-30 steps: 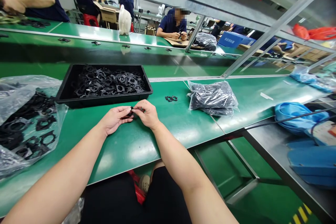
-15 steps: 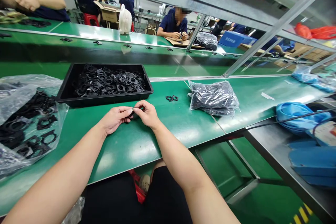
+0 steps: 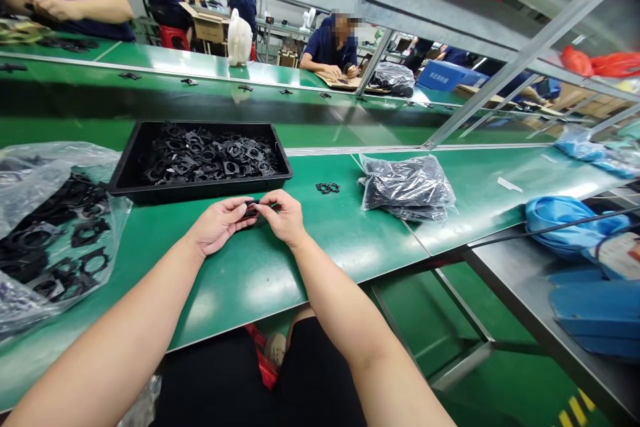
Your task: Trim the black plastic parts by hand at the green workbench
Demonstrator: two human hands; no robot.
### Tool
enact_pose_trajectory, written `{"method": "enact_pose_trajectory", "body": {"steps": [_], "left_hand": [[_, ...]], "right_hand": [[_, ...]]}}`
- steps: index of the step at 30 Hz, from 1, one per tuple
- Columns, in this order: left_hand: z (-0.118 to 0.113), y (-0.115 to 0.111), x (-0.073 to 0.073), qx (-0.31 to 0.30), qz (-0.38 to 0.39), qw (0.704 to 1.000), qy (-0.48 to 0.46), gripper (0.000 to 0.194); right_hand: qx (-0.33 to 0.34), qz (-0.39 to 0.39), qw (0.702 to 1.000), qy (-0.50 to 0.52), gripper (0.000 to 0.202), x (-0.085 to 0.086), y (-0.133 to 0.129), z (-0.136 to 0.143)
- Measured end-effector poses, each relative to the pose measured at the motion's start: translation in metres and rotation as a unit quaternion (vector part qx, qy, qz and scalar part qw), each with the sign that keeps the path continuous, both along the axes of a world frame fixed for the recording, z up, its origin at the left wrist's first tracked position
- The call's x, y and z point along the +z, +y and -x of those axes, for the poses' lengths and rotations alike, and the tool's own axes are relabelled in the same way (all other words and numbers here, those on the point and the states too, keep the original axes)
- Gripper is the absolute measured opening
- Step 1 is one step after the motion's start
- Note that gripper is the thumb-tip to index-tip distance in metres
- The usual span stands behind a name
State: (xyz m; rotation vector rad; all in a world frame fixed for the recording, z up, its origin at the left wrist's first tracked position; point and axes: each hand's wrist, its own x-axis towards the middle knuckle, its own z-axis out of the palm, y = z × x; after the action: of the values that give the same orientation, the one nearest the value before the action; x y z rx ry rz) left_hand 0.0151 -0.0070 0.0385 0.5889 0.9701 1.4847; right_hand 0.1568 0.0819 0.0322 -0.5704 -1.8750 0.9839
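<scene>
A small black part (image 3: 251,208) is pinched between both hands above the green table (image 3: 280,267). My left hand (image 3: 220,223) grips its left side between thumb and fingers. On its right side, the thumb and fingertips of my right hand (image 3: 284,217) close on it. Just behind the hands stands a black tray (image 3: 210,191) heaped with black plastic parts (image 3: 200,153). Two small black rings (image 3: 327,187) lie together on the table to the right of my right hand.
An open clear bag (image 3: 110,240) of black parts lies at the left, a closed bag (image 3: 407,187) at the right. Beyond runs a conveyor (image 3: 310,120) with spaced black pieces. A steel post (image 3: 520,53) slants at the right. Several people sit behind.
The black part between my fingers has turned and shows more now. My hands have barely shifted. The small pieces on the conveyor have moved slightly right.
</scene>
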Motion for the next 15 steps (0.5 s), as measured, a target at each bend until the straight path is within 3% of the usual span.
{"method": "enact_pose_trajectory", "body": {"steps": [6, 15], "left_hand": [[-0.0001, -0.0006, -0.0013, 0.002, -0.005, 1.000, 0.001, 0.030], [0.0003, 0.0006, -0.0012, -0.003, -0.014, 1.000, -0.013, 0.029]], "right_hand": [[-0.013, -0.055, 0.998, -0.003, 0.011, -0.0033, 0.0028, 0.0000], [0.018, -0.070, 0.997, 0.018, 0.010, -0.0036, 0.0028, 0.0006]]}}
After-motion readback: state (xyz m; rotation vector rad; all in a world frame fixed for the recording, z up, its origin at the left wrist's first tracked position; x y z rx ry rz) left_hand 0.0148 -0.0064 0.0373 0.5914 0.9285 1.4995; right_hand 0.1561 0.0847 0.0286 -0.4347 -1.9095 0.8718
